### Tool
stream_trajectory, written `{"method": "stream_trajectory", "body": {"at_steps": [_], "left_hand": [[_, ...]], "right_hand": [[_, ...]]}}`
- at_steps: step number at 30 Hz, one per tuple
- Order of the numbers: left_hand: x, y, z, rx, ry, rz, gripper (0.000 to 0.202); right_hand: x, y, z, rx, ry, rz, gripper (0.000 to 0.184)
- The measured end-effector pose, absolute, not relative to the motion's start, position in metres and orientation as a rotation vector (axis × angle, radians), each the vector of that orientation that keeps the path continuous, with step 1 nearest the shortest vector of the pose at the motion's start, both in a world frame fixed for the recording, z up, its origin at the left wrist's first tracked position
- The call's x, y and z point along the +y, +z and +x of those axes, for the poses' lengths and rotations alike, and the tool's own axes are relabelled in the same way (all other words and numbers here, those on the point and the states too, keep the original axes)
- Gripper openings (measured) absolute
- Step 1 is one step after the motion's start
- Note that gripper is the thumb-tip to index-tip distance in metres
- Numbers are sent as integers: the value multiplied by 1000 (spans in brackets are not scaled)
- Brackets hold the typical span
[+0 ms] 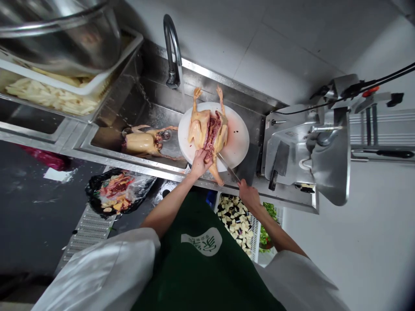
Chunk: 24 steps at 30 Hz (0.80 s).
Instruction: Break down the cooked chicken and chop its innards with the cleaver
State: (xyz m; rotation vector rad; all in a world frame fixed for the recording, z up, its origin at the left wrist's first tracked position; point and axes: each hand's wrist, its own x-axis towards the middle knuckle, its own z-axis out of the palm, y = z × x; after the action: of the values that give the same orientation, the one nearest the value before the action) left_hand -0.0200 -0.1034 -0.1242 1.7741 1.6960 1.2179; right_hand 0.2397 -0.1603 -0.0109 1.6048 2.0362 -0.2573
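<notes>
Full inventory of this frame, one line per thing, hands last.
split bird: 1, yellow, opened, on the board
board: 1, white, round, over the sink's right end
knife: 1, steel blade, tip at the bird
whole bird: 1, yellow, in the sink
sink: 1, steel, centre
tap: 1, steel, water running
cleaver: 1, dark, right counter
slicer: 1, grey, right
bag: 1, black, scraps inside, below the sink
crate: 1, white, diced vegetables, floor
tray: 1, pale strips, upper left
left hand: 1, on the bird's cavity
right hand: 1, grips the knife
</notes>
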Motion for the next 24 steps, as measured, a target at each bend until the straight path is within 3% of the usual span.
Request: {"method": "stream_trajectory", "body": {"at_steps": [9, 17, 24], "left_hand": [[-105, -126, -18, 1702, 1220, 1731, 8], [-102, -129, -1, 1802, 1229, 1688, 9], [-110, -137, -5, 1757, 1459, 1663, 15]], "right_hand": [[-138, -28, 199, 2105, -287, 1596, 34], [-154, -14, 212, 1986, -339, 1605, 34], [-166, -16, 197, 2044, -366, 1710, 34]]}}
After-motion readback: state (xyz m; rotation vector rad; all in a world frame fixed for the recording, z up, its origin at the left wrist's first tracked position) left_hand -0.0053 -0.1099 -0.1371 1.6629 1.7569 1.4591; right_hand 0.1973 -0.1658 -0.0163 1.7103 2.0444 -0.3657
